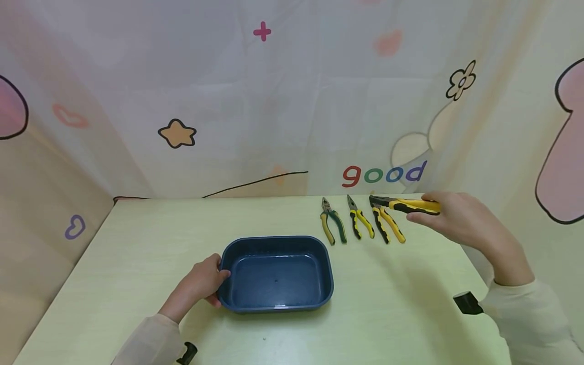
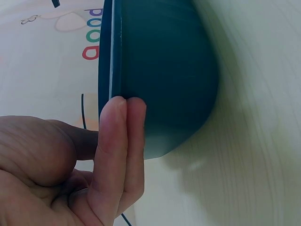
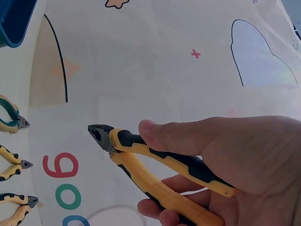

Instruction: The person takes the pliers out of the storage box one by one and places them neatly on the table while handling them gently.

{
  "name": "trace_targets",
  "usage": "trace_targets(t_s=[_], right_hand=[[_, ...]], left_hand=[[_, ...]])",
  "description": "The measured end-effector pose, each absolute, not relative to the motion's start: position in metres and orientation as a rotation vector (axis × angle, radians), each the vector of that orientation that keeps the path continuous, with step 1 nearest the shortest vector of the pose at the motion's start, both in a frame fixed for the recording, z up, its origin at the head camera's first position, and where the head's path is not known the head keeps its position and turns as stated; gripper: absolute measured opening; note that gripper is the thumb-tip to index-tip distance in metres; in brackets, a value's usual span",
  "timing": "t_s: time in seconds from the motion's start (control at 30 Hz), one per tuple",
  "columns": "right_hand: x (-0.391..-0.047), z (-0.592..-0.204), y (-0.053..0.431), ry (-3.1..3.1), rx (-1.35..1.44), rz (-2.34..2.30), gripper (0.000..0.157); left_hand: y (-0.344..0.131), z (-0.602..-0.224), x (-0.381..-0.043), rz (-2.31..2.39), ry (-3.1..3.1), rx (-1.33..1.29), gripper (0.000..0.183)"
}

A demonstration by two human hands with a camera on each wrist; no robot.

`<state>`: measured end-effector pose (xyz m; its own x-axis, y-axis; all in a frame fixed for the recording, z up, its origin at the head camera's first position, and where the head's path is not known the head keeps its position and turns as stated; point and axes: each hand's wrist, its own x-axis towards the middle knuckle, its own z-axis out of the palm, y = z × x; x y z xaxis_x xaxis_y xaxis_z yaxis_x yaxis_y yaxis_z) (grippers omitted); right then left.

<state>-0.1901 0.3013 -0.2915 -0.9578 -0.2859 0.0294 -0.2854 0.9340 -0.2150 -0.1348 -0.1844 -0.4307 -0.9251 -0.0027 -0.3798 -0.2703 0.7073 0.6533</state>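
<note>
My left hand (image 1: 207, 279) pinches the left rim of a dark blue rectangular tub (image 1: 276, 309), thumb over the inside and fingers outside. In the left wrist view the fingers (image 2: 113, 141) press against the tub's outer wall (image 2: 164, 70). At the right, above the table's far edge, my right hand (image 1: 461, 218) grips yellow-and-black pliers (image 3: 164, 165) by the handles, thumb on one and fingers round the other. Their dark jaws point left. Below them lie other yellow-and-black pliers (image 1: 390, 223), partly overlapped by the held pair in the head view.
Left of those pliers lie yellow-and-black long-nose pliers (image 1: 362, 220) and green-handled pliers (image 1: 333, 220), in a row near the pale table's (image 1: 137, 263) far edge. A printed curtain (image 1: 228, 91) hangs behind and at the sides.
</note>
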Motion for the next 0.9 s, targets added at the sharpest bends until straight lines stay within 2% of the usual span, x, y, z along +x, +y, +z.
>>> trace_targets(t_s=[0.17,0.4,0.9], right_hand=[[-0.193,-0.292,0.309,3.092,-0.402,-0.362,0.077],[-0.198,-0.294,0.318,3.105,-0.392,-0.375,0.068],[-0.204,-0.305,0.332,3.118,-0.273,-0.419,0.072]], left_hand=[[-0.184,-0.431,-0.135,1.066,2.559,-0.213,0.016],[-0.185,-0.431,-0.135,1.063,2.552,-0.217,0.016],[-0.184,-0.435,-0.136,1.056,2.570,-0.210,0.015]])
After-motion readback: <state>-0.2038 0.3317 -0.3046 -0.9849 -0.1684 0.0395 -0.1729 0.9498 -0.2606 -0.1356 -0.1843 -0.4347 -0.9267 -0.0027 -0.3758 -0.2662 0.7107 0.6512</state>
